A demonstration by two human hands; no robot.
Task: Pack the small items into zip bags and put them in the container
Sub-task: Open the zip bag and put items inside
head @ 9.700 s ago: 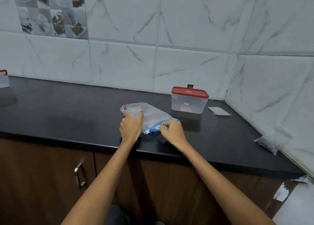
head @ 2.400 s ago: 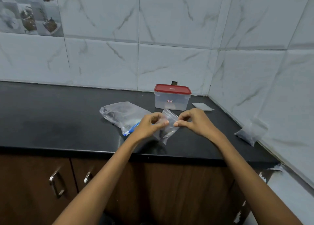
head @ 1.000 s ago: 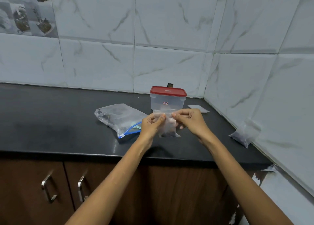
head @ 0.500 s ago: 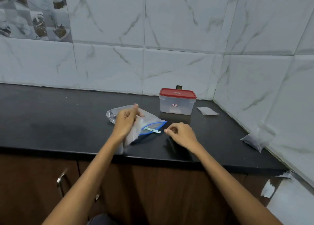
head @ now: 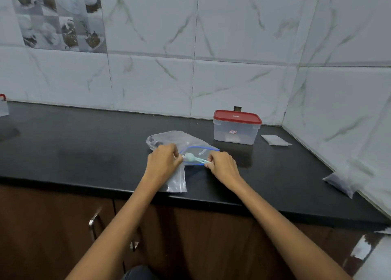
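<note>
Both hands were down on the black counter (head: 84, 148), working close together near its front edge. The left hand (head: 164, 163) had its fingers curled around the top of a small clear bag (head: 176, 180), which hung down past the wrist toward the counter edge. The right hand (head: 222, 166) was pinching the handle end of a pale green spoon (head: 193, 158), and the round end of the spoon pointed left at the other hand, just beside the small bag's mouth. Whether the spoon tip was actually inside that bag I couldn't tell, the knuckles blocked it. Right behind the hands lay a bigger zip bag (head: 169, 139) with a blue strip along its opening, flat on the counter, partly hidden by both hands. Farther back and to the right stood the clear container (head: 236, 131) with its red lid (head: 237, 117) on, close to the tiled wall (head: 211, 47). To the right of it a small flat packet (head: 275, 140) lay near the corner. Another bag (head: 342, 182) with something dark in it leaned where the counter met the right wall. Brown cabinet doors (head: 53, 226) with a metal handle (head: 94, 218) ran below the counter.
</note>
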